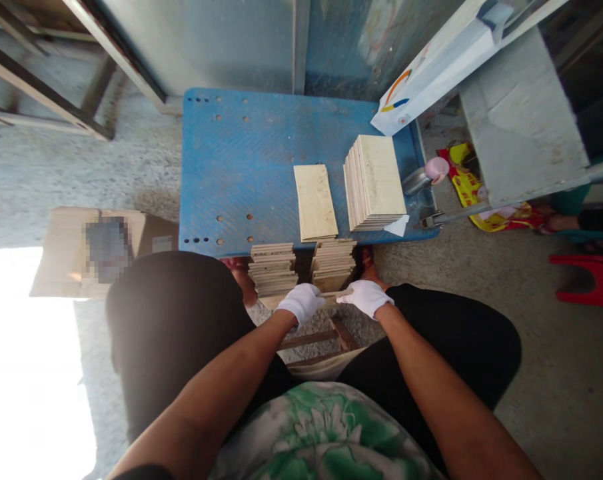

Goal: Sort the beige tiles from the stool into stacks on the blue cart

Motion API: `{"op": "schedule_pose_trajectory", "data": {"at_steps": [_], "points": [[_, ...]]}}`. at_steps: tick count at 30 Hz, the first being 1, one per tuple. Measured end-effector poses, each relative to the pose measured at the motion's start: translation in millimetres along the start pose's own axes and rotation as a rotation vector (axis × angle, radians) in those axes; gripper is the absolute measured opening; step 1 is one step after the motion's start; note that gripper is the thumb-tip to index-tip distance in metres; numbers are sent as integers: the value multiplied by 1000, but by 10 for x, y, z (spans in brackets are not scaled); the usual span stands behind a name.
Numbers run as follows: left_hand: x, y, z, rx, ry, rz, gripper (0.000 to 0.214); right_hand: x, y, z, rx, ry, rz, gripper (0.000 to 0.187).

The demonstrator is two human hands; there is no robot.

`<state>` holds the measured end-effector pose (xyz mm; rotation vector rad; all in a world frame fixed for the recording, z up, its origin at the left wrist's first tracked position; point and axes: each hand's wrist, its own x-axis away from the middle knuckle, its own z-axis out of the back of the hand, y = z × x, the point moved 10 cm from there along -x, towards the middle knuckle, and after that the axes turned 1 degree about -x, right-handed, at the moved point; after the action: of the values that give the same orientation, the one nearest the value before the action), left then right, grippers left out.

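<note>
I'm gripping a thin wooden slat (344, 293) with my white-gloved left hand (300, 302) and right hand (366, 297), the two hands sitting just apart on it. Right ahead, a left stack (272, 269) and a right stack (334, 265) of slats are standing against a blue pallet (231, 167), which is carrying a taller pile (374, 183) and a flat panel (315, 202).

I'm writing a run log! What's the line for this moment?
left white-gloved hand: holds thin pale wooden strip | right white-gloved hand: holds same strip | beside: two stacks of pale wooden strips | blue plastic pallet
</note>
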<state>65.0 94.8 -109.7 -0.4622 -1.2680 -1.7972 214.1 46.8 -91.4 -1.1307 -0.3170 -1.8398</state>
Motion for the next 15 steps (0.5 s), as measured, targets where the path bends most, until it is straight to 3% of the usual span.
{"op": "schedule_pose_trajectory", "data": {"at_steps": [5, 11, 15], "points": [[128, 197, 361, 135, 48, -28, 26, 196, -51, 365, -233, 99, 48, 49], [402, 496, 719, 1063, -3, -157, 56, 346, -178, 792, -915, 258, 192, 44], [480, 610, 706, 1182, -63, -163, 60, 322, -252, 997, -1166, 233, 255, 49]]}}
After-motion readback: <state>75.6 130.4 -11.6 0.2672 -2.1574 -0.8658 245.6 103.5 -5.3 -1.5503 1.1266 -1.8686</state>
